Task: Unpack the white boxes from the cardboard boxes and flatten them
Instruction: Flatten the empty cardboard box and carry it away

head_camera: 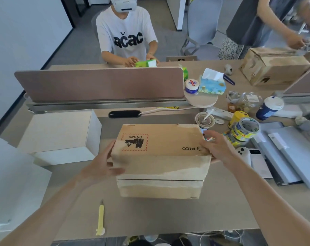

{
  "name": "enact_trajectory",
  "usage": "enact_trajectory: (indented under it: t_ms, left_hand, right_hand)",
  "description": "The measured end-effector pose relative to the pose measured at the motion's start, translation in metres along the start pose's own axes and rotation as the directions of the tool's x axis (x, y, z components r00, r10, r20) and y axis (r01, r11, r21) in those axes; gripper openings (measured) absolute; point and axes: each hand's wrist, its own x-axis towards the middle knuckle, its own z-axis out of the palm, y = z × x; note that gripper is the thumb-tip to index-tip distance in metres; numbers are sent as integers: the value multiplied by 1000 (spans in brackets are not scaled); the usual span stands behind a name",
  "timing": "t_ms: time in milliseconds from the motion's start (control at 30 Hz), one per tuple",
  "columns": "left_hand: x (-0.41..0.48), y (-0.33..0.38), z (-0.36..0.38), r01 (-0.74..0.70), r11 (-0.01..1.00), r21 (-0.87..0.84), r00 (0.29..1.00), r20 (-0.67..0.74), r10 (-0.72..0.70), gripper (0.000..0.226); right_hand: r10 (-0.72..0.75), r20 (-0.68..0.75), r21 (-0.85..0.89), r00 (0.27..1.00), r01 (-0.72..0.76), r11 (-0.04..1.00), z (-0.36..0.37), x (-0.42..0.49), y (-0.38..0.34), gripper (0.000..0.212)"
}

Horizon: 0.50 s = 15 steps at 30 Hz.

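Both hands on the cardboard box (159, 157) now, mid-table, right in front of the person. The left hand (100, 167) grips its left end, fingers curled round the side and thumb across the near face. The right hand (218, 148) wraps the far right corner, fingers spread over the top. The flaps look closed, with the seam running along the near face, so no white box is out of this one yet. Whether it is lifted or resting, I cannot tell.

The risk is on the right: swing that corner wide and it could clip the lidded cup (204, 119) with its straw, or the stacked tape rolls (244, 132) just beside the hand. A finished white box (61, 132) crowds the left. The yellow knife (101, 217) lies near the table (150, 215) edge; a careless elbow could sweep it off.
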Motion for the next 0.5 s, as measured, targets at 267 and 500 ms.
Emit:
enact_trajectory:
  t_ms: [267,500]
  left_hand:
    - [28,10,-10,9,990,139,981,-193,18,49]
    - [66,19,-10,126,960,251,964,-260,-59,34]
  right_hand:
    - [-266,175,-258,948,305,917,-3,5,13,69]
    - [-200,-6,-349,980,185,919,10,34,8,46]
